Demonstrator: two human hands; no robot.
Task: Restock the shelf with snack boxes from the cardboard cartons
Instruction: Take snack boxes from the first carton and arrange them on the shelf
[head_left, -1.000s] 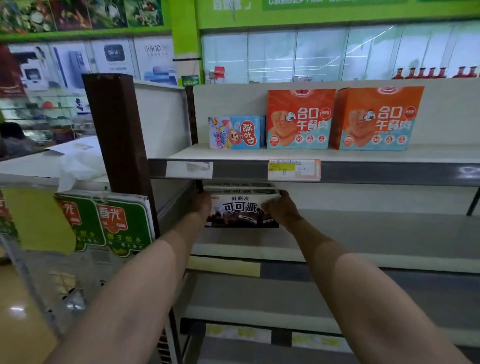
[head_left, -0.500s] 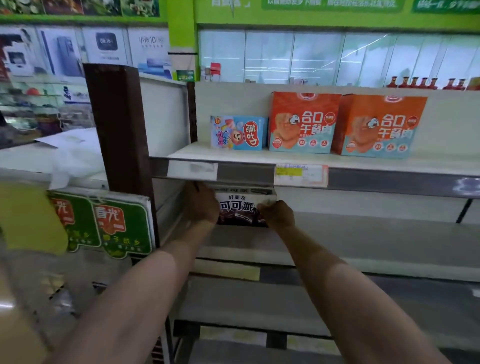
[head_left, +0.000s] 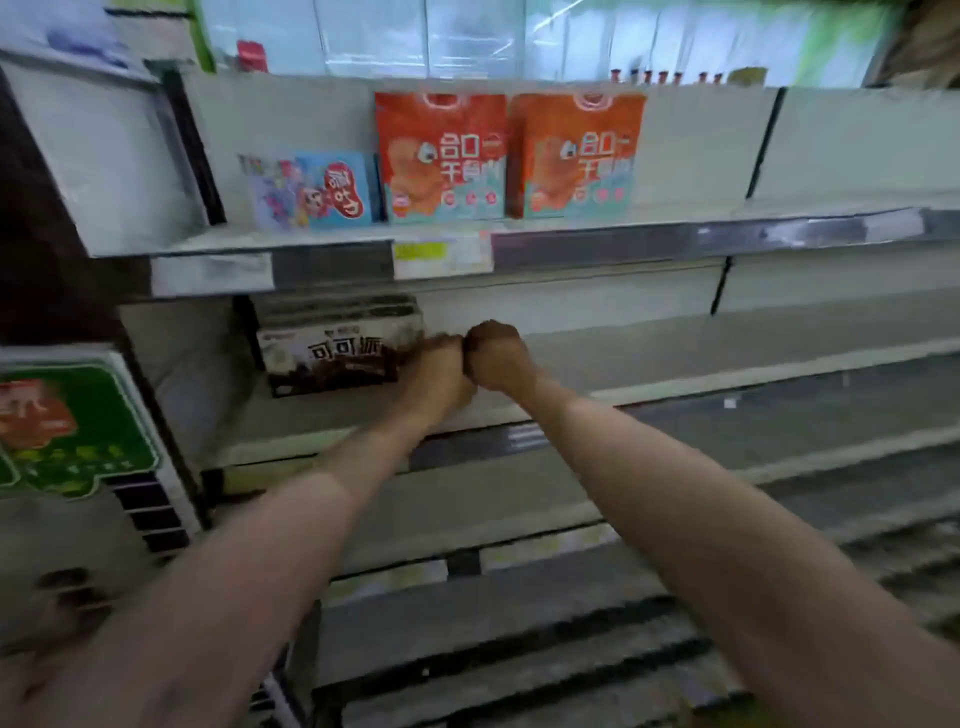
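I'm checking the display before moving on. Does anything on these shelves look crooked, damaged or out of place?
Nothing stands out. The brown cocoa pie box sits on the second shelf at its left end, and the two orange boxes and the blue box stand upright above. The picture is blurred, so small damage would not show.

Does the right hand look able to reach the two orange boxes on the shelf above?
Probably yes. The right hand is on the shelf below the orange boxes, which stand at the upper shelf's open front with nothing before them; it would only need to withdraw and lift.
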